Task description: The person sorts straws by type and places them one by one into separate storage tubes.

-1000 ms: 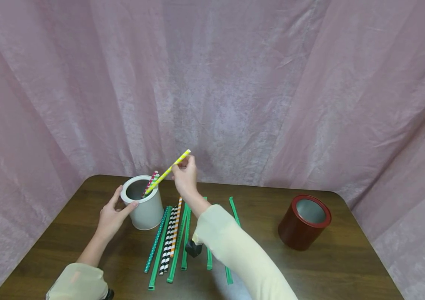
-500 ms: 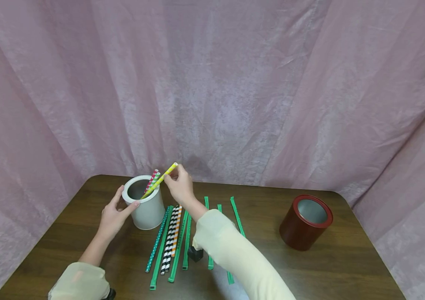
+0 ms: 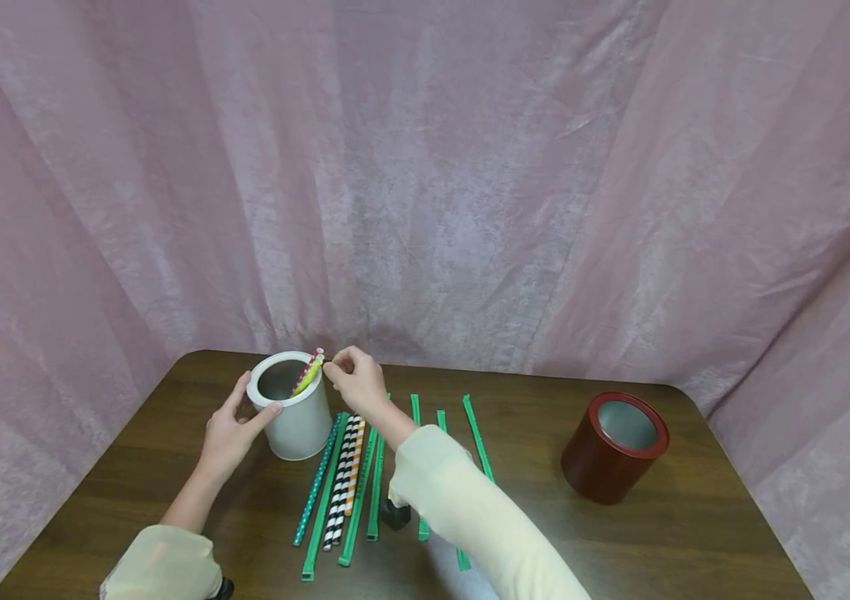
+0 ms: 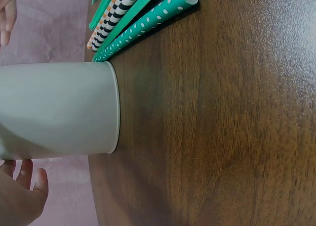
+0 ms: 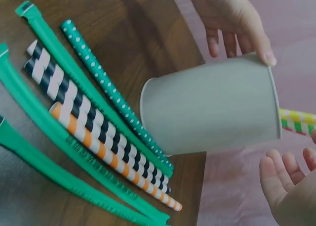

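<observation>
Near the table's back left stands a white can (image 3: pixel 297 433), upright, with a pink-and-white straw (image 3: pixel 318 353), a green-striped straw (image 5: pixel 300 126) and a yellow straw (image 3: pixel 308 377) leaning on its right inner rim. My left hand (image 3: pixel 232 435) holds the can at the left, thumb over the near rim and fingers along the side. Beside the right rim, my right hand (image 3: pixel 361 387) has loosely curled fingers, its fingertips close to the straw tops with nothing between them. On the table right of the can lie a teal polka-dot straw (image 3: pixel 317 483), black-striped straws (image 3: pixel 339 487) and an orange-striped straw (image 3: pixel 353 475).
Several green wrapped straws (image 3: pixel 325 508) lie among and right of the loose ones, some partly under the right sleeve (image 3: pixel 470 500). A dark red can (image 3: pixel 608 467) stands at the right of the wooden table (image 3: pixel 545 542). A pink curtain (image 3: pixel 425 183) hangs behind.
The yellow straw has gone down into the white can beside the other straws. My right hand moved left and down with it, then let go. My left hand stays on the can.
</observation>
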### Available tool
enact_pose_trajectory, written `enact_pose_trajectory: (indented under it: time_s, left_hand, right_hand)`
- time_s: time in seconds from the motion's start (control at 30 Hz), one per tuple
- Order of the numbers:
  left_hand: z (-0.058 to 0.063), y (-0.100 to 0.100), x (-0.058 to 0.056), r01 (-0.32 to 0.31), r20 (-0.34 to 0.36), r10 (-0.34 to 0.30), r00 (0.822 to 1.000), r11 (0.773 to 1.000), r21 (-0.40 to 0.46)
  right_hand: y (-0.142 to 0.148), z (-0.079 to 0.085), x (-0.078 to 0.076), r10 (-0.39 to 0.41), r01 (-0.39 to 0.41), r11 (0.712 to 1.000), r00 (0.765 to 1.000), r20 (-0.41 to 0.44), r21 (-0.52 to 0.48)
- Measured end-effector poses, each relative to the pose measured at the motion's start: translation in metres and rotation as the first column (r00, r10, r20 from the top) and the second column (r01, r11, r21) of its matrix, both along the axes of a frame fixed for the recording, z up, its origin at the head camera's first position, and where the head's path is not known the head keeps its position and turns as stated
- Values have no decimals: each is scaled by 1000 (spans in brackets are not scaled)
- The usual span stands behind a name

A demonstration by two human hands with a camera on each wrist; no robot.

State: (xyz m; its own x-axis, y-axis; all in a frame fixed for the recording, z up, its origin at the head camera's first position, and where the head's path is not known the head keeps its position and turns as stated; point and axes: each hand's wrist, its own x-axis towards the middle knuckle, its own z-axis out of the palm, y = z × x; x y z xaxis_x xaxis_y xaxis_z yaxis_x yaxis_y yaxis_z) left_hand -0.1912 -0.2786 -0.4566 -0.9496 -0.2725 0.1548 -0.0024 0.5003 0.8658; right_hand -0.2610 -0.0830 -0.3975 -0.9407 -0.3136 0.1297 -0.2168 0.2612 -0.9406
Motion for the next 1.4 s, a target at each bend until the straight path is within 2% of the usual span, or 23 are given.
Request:
enact_pose_trajectory:
  time_s: [0.4,0.73,1.1,1.4]
  left_hand:
    - [2,0,2,-5,18,5,1000,1000,-2]
    - [2,0,3,-4,14,4,1000,1000,-2]
    - [2,1,2,-10,4,10,1000,1000,0]
    - [2,2,2,-18,5,18,1000,1000,-3]
  right_hand:
    - [18,-19,-5,55,-48,998,985,166,-48]
    - [22,-38,-3,54,-40,998,960,273,-56]
    - [23,-70,7,70,-61,997,941,331,-38]
    - [25,-91,14,58,-68,997,949,311,22]
